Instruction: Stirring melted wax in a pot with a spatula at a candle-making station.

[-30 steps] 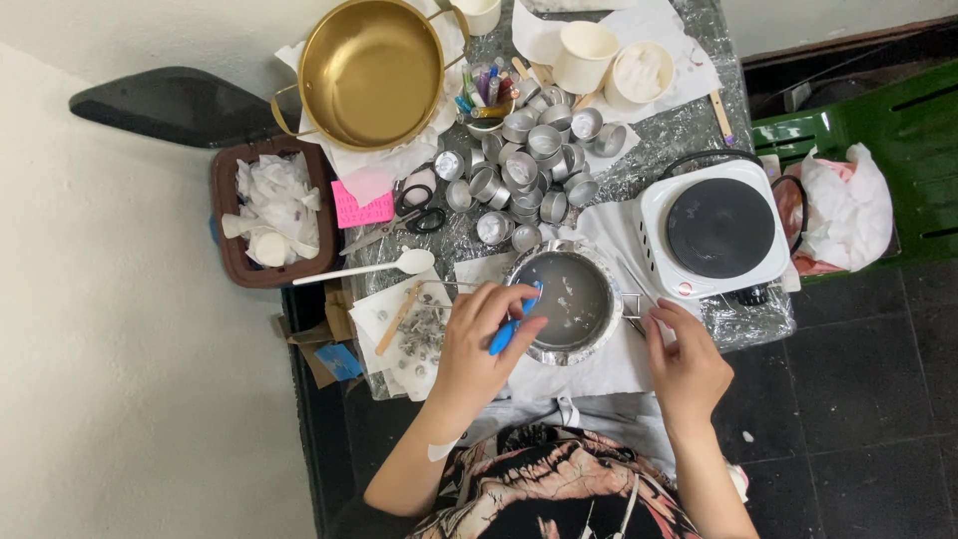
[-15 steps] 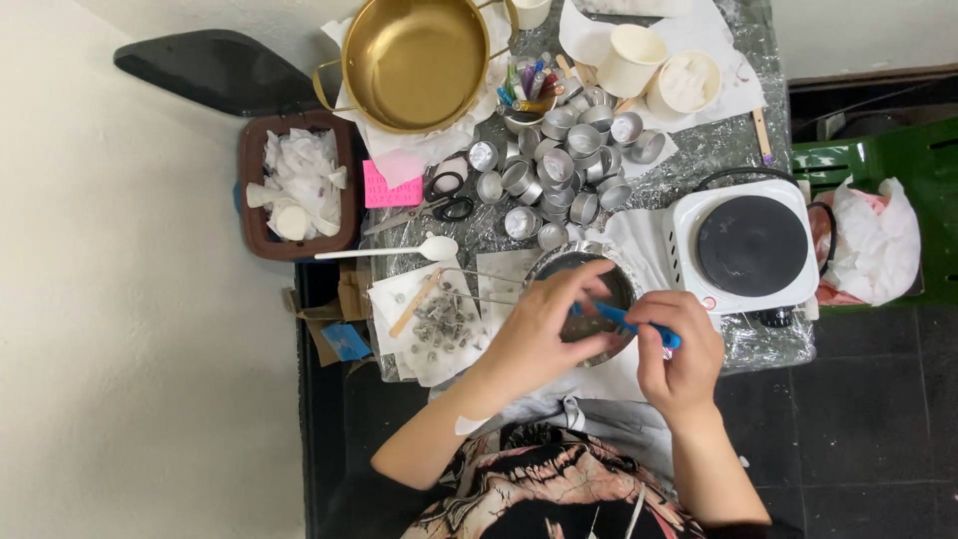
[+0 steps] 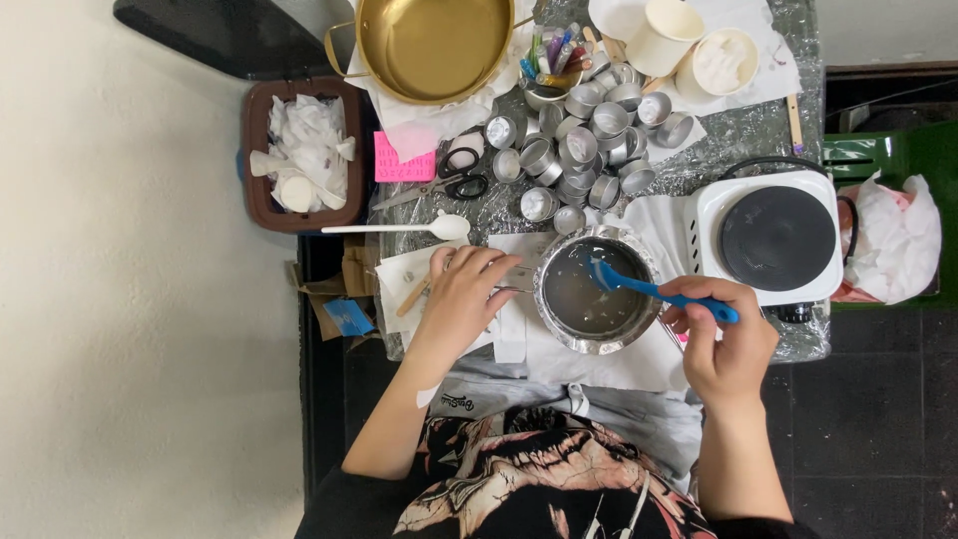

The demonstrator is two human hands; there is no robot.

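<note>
Near the front edge of the foil-covered table (image 3: 743,135), my right hand (image 3: 723,344) gripped the handle of a blue spatula (image 3: 659,291), whose blade reached into the foil-lined small pot (image 3: 597,295). That pot held a thin greyish film with pale flecks, probably wax, though I could not be sure from above. My left hand (image 3: 461,299) lay flat with loose fingers on the white paper (image 3: 399,274) just left of the pot, over a small heap of metal bits, holding nothing that I could see.

Room was tight. A white hot plate (image 3: 773,237) stood just right of the pot, close to the table's right edge. A cluster of empty tin cups (image 3: 589,145) crowded the space behind it, touching one another. Farther back sat an empty golden pan (image 3: 434,45), partly past the frame, and two white paper cups (image 3: 704,45). A white spoon (image 3: 399,228) lay left of the cups, its handle overhanging the table's left edge, with scissors (image 3: 444,188) just behind it. Off that edge, a brown bin (image 3: 299,155) held crumpled white paper.
</note>
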